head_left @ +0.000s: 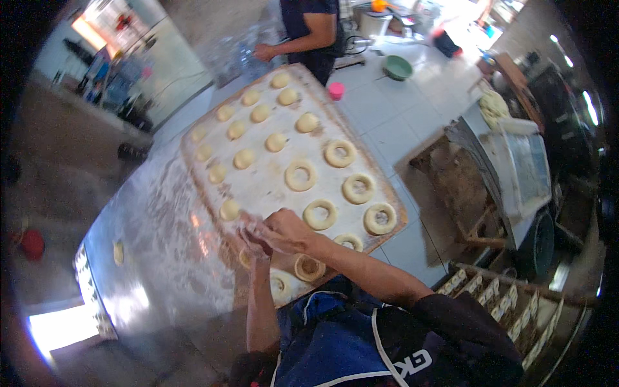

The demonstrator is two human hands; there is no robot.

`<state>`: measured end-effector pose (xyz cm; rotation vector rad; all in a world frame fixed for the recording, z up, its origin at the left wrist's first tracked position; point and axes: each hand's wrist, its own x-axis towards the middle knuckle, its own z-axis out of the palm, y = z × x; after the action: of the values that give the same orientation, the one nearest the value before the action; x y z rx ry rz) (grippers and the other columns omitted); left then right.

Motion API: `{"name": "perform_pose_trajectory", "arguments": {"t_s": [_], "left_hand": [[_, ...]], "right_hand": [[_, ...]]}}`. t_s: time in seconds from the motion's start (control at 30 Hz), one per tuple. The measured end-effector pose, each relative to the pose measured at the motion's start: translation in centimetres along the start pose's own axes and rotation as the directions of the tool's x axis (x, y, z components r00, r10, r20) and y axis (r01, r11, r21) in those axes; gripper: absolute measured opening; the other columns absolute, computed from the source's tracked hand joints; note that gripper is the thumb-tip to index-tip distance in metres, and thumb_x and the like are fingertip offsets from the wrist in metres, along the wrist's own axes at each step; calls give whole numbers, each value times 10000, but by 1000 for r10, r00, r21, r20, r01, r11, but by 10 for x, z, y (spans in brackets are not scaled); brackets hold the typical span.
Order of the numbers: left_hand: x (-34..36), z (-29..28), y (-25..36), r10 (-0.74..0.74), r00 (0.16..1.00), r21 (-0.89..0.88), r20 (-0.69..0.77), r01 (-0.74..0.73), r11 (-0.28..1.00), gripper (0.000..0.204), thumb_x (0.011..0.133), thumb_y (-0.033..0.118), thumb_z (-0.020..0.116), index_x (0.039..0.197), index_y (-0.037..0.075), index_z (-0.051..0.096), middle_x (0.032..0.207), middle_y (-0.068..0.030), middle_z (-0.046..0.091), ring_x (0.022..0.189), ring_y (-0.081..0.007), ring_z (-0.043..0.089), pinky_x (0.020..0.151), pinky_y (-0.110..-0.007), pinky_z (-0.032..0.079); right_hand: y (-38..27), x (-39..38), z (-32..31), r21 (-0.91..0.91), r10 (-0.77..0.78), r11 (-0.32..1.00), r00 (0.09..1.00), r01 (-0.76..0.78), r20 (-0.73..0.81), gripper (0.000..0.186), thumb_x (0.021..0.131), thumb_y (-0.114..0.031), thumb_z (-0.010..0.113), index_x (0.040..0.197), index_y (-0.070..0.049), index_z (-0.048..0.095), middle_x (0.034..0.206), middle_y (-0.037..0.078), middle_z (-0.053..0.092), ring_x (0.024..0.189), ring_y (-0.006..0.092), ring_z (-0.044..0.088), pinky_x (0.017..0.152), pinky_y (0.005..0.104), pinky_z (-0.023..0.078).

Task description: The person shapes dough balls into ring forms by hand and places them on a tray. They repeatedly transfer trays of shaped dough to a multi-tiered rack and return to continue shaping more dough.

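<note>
My right hand [285, 231] and my left hand [256, 246] meet over the near left edge of a floured board [258, 184]. The fingers of both are closed together, and whatever lies between them is hidden. Just beyond my fingertips sits a round dough ball [229, 209]. Several more dough balls [244, 159] stand in rows over the far and left part of the board. On its right and near side lie several dough rings [301, 175]; one dough ring [310, 267] rests below my right wrist.
A metal table [174, 258] dusted with flour carries the board, with a small dough piece [118, 253] at its left. Beyond the board stands another person [316, 32]. Trays of shaped dough [496, 300] are at the lower right; a green basin [398, 67] sits on the tiled floor.
</note>
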<state>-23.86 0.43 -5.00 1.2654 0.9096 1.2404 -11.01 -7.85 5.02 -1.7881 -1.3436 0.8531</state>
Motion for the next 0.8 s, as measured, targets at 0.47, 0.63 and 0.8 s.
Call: {"name": "perform_pose_trajectory", "arguments": {"t_s": [0.47, 0.63, 0.8], "left_hand": [[62, 53, 42, -35, 990, 679, 137, -68, 731, 236, 938, 213, 515, 982, 1, 608, 858, -133, 648, 816, -252, 605, 743, -399, 472], [68, 58, 61, 2, 956, 785, 294, -243, 569, 208, 884, 202, 605, 973, 16, 634, 943, -215, 654, 921, -393, 629, 801, -473, 487], [58, 59, 83, -48, 898, 836, 436, -385, 392, 258, 893, 247, 624, 1061, 55, 652, 1000, -153, 671, 928, -337, 646, 810, -435, 501]], "right_hand": [[12, 18, -45, -99, -46, 995, 924, 9, -379, 501, 740, -183, 754, 1141, 41, 554, 891, 202, 625, 788, 304, 629, 685, 398, 506], [20, -12, -51, -303, -94, 952, 917, -31, -389, 709, 708, -140, 761, 1306, 48, 431, 978, 201, 614, 866, 373, 625, 745, 441, 518], [12, -36, -51, -102, 7, 994, 963, -36, -270, 570, 740, -133, 736, 1233, 4, 483, 937, 195, 612, 868, 361, 624, 767, 456, 504]]}}
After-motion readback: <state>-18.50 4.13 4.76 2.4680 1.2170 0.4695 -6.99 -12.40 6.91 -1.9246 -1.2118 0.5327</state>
